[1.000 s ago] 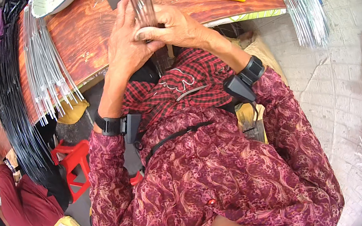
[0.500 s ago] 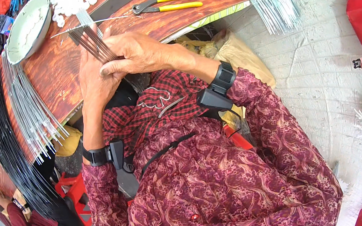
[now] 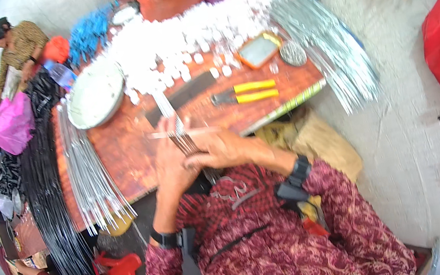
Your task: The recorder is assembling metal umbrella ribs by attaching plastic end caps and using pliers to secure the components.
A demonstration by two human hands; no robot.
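A bundle of thin, stiff wires [image 3: 183, 142], brownish below and silvery toward its upper end, stands slanted between my two hands at the near edge of the table. My left hand [image 3: 171, 167] is closed around it from behind, its fingertips partly hidden. Over the front of the bundle lies my right hand [image 3: 225, 147], closed, with its thumb pressed near the lower part. A thin pale strand crosses the bundle sideways. Beyond the hands, yellow-handled pliers [image 3: 250, 92] lie beside a dark flat bar [image 3: 188, 93]. The picture is somewhat blurred.
The reddish wooden table [image 3: 110, 151] bears a pale bowl [image 3: 96, 94], many white pieces [image 3: 156, 42], an orange tray [image 3: 259, 51] and a small dish [image 3: 293, 53]. Silvery wires [image 3: 88, 172] and black strands [image 3: 42, 180] hang over its left side. Other people sit left and far.
The view has tilted up, bringing more of the far table and another person into sight. Both hands keep the wire bundle between them.
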